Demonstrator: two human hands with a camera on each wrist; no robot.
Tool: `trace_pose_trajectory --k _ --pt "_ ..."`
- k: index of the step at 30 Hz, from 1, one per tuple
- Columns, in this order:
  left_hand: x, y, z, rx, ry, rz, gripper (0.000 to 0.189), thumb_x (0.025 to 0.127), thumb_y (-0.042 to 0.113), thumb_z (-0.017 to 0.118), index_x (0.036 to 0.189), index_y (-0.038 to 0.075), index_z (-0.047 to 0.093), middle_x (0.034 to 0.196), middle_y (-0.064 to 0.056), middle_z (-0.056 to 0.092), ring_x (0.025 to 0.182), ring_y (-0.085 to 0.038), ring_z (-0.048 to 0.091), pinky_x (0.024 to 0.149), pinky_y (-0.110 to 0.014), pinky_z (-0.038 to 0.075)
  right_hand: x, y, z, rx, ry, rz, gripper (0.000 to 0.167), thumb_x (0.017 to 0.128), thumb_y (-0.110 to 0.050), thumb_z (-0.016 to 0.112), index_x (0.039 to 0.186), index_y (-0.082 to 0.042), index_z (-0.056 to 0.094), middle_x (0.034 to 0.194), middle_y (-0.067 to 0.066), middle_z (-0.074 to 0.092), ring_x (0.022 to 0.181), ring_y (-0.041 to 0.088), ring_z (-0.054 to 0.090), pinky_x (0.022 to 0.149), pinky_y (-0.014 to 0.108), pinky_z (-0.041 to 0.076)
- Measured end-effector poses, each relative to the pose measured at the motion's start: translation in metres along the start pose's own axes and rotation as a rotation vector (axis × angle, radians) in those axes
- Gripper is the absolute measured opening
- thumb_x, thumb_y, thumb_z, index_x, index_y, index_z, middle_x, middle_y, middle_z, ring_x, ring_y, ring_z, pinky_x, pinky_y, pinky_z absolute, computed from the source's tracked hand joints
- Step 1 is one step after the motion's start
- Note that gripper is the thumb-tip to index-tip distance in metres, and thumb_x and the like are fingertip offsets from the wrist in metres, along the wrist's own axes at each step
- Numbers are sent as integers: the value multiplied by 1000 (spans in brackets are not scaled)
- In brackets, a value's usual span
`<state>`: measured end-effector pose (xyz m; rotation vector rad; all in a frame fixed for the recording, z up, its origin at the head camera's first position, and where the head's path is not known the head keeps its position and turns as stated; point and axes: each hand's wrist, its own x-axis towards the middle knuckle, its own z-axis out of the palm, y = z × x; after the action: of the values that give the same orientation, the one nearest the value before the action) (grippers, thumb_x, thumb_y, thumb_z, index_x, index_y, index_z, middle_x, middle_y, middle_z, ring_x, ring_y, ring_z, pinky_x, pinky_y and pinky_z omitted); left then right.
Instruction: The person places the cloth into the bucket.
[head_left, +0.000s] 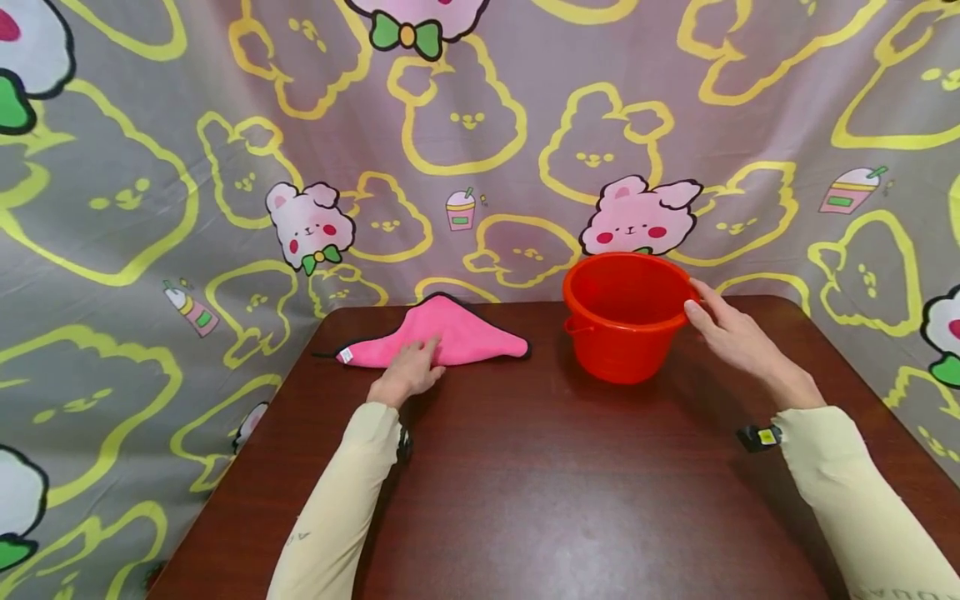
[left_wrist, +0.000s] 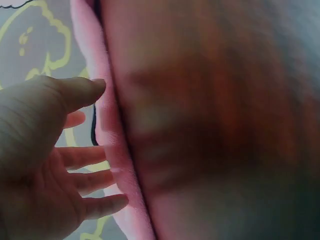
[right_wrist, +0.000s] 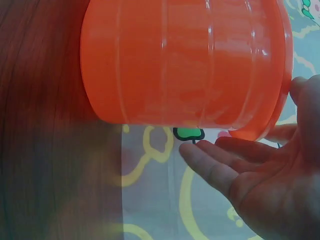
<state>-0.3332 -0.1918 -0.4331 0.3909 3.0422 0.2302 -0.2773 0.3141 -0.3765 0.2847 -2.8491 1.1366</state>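
A pink cloth (head_left: 450,327) with dark edging and a small white label lies folded on the back left of the table, roughly triangular. My left hand (head_left: 408,373) is at its front edge, fingers spread and slightly bent; in the left wrist view the thumb and fingertips overlap the pink cloth (left_wrist: 111,115). To the right stands an upright red bucket (head_left: 626,350), its handle hanging at the left side. My right hand (head_left: 735,337) is at the bucket's right rim, thumb on the near side and fingers extended along the outside, as the right wrist view shows beside the bucket wall (right_wrist: 185,60).
The dark brown wooden table (head_left: 555,492) runs back to a patterned curtain (head_left: 495,108) with yellow bear outlines, which also hangs along both sides. The bucket stands close to the table's back edge. A small black device (head_left: 759,437) sits at the right wrist.
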Motion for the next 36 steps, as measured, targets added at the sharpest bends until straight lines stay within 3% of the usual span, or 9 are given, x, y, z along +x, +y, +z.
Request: trace_pose_trajectory --k 6,11,15,20,26,36 --pt "-5 -2 -1 3 -57 -24 62 96 26 61 149 9 35 142 -23 48 130 -42 48 108 -55 40 3 -3 9 63 72 -22 67 103 -44 40 158 -15 16 149 27 40 109 42 64 92 48 53" --pt "-6 -1 -5 1 -66 -43 63 94 25 64 149 11 36 144 -21 48 130 -43 48 106 -58 41 6 -5 11 134 104 6 69 101 -47 43 158 -15 19 146 25 45 90 7 68 80 17 55" --pt "-4 0 -5 15 -27 -10 53 92 18 66 141 9 46 133 -20 55 122 -41 52 102 -55 45 6 -6 11 203 120 24 68 102 -44 44 158 -15 19 145 25 45 84 -11 61 74 8 51" --pt "-3 0 -4 31 20 14 30 89 11 67 118 9 60 104 -14 62 99 -32 60 89 -44 51 6 -7 12 244 119 16 67 102 -41 45 157 -12 20 145 28 44 84 -11 61 74 12 54" --pt "-2 2 -3 24 23 30 24 90 10 64 114 9 63 98 -10 64 91 -26 59 87 -41 52 5 -9 14 254 125 28 67 101 -45 46 157 -16 22 147 23 44 85 -11 59 74 12 53" --pt "0 5 -6 26 39 54 15 86 5 55 92 11 68 82 -7 63 77 -23 54 73 -35 47 7 -9 18 276 126 -6 59 103 -35 47 154 -10 30 143 25 45 84 -9 61 73 13 54"
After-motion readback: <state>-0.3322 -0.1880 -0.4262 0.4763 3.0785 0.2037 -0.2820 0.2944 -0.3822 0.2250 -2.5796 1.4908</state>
